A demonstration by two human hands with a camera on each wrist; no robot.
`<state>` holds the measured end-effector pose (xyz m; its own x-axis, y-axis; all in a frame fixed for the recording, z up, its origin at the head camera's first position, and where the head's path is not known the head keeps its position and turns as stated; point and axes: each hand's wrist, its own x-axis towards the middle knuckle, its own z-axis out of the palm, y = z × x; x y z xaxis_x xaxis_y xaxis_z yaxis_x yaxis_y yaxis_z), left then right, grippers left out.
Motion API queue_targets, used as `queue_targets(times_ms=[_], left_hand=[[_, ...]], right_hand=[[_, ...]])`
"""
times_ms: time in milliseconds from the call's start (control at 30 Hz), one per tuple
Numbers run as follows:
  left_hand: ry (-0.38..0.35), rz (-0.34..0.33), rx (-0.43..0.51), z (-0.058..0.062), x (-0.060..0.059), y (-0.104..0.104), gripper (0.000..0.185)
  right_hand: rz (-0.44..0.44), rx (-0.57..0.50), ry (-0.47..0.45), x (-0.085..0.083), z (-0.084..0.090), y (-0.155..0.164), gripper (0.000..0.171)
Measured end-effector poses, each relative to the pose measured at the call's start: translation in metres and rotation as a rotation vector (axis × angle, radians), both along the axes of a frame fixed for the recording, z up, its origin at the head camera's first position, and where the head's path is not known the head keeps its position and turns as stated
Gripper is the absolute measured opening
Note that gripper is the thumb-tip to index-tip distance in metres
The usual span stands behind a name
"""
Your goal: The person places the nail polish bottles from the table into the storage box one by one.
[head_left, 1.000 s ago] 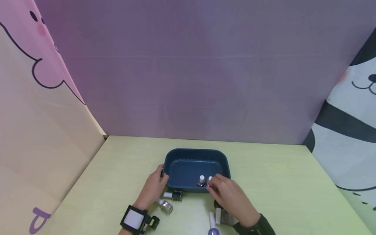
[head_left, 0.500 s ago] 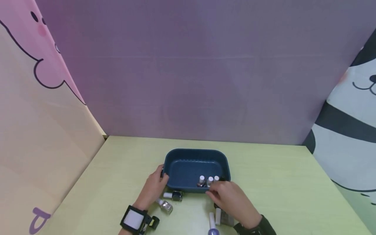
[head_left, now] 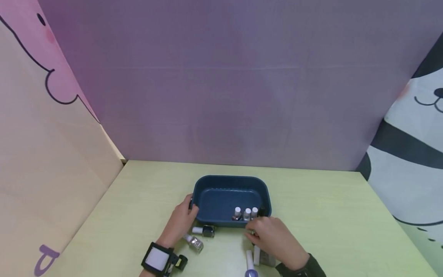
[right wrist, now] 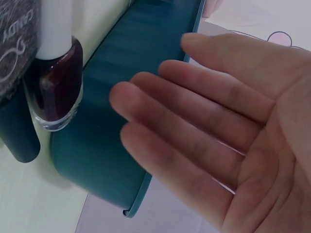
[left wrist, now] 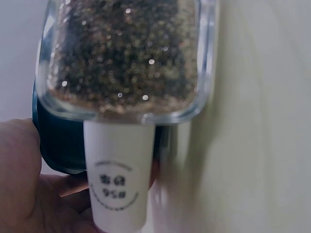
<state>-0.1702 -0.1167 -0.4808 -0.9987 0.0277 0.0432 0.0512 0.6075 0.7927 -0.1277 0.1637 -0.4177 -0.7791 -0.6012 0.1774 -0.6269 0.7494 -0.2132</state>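
Right hand (head_left: 271,232) drawn back slightly toward person; third white cap (head_left: 254,210), black cap (head_left: 262,211) now visible in tray (head_left: 218,198).

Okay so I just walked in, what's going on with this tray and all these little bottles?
A person is at a table with a blue tray and small bottles that look like nail polish. The left hand grips the tray's left end; the right hand, holding nothing, is at its near right corner. Inside the tray, three white caps and what looks like a black cap show. More bottles lie in front, including a glittery bottle and a purple bottle.
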Motion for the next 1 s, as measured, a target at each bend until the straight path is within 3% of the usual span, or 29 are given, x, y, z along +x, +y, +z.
queue_targets(times_ms=[167, 400, 1000], left_hand=[[0.002, -0.004, 0.005, -0.0003, 0.0007, -0.0005, 0.046], [-0.006, 0.002, -0.008, 0.0014, 0.0019, 0.0003, 0.047], [0.008, -0.008, 0.008, -0.0011, 0.0016, -0.0002, 0.047]], right_hand=[[0.016, 0.011, -0.03, -0.0002, -0.0013, 0.0009, 0.037], [0.024, 0.034, -0.078, -0.0001, -0.0023, 0.0007, 0.019], [0.108, 0.063, -0.077, -0.0014, -0.0091, 0.0035, 0.014]])
